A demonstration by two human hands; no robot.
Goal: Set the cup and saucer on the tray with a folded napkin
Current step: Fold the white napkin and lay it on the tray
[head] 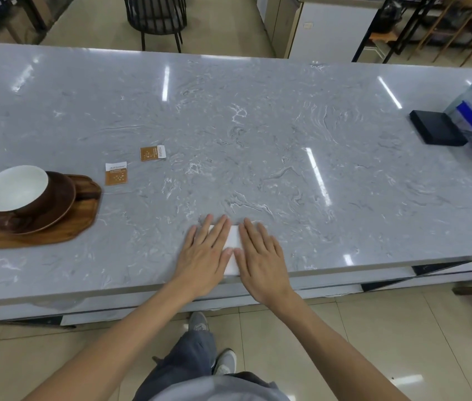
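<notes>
Two bare hands, both flattened palm-down with fingers stretched out and barely spread, pressing a white folded paper napkin (233,250) against the grey marbled stone tabletop (257,125) near its front edge. Left hand (204,256) over the napkin's left part, right hand (262,260) over its right part, thumbs almost meeting across the white strip showing between them. Nothing gripped or pinched; only flat contact from above. Napkin's exposed part long and narrow, long axis running from the front edge away toward the far side, tilted slightly left at the far end; its full outline hidden under the palms.

Well off to the left, a brown wooden tray with a wavy edge (78,224), carrying a dark brown round saucer (61,206) and, resting on that, a brown cup with a white inside (14,188), upright, mouth open upward. Just beyond the tray, lying flat, two small brown-and-white paper sachets (116,175) (152,153), near each other but apart
</notes>
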